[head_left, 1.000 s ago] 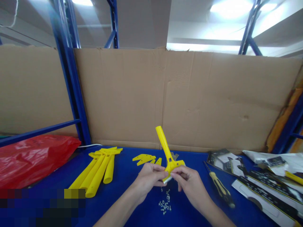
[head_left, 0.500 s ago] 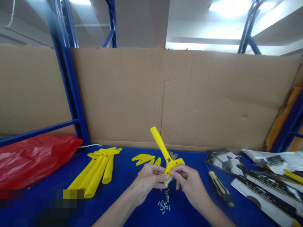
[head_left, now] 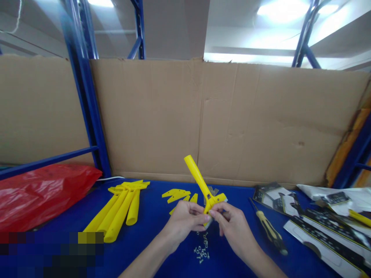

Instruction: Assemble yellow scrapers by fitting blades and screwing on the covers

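Nearest you, at 6 o'clock, loose screws (head_left: 202,251) lie within reach. Just above them, your left hand (head_left: 182,222) and right hand (head_left: 233,226) pinch the head of the yellow scraper (head_left: 203,187), its handle angled toward 11 o'clock, presumably leaving the head accessible. Spare yellow handles (head_left: 118,212) lie at 9 o'clock, a screwdriver (head_left: 269,229) at 3 o'clock.

Scraper handle: the yellow scraper (head_left: 203,187) leans further left than a second ago, its free end lower and more to the left.
Scraper head: sits slightly lower between the fingertips, less of the metal edge showing.
Left hand (head_left: 182,222): thumb and fingers shifted slightly right, pinching closer under the head.
Right hand (head_left: 233,226): barely lower, fingertips closer to the left hand's.
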Demonstrator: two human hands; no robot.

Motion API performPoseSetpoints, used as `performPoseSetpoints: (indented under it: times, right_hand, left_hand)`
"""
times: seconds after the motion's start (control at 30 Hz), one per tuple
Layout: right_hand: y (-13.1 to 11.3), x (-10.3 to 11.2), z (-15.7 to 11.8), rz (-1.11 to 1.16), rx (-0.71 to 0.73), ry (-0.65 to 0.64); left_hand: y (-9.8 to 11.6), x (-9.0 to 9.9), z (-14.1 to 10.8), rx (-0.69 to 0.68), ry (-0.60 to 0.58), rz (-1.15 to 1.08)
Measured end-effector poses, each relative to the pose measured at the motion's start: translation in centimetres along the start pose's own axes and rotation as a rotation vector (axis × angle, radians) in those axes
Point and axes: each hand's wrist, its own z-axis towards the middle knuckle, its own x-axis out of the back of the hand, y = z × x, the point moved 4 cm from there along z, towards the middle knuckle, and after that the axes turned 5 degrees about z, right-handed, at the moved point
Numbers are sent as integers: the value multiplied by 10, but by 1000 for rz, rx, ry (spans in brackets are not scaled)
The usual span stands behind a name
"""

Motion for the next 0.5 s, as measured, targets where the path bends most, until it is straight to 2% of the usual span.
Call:
performPoseSetpoints:
  times: [0.2, 0.5]
  right_hand:
    - [-3, 0, 0, 27, -6, -16]
    - [0, 0, 0, -43, 86, -53]
  left_hand:
    - [2, -1, -1, -8, -15, 7]
    - [6, -2, -2, -34, -33, 48]
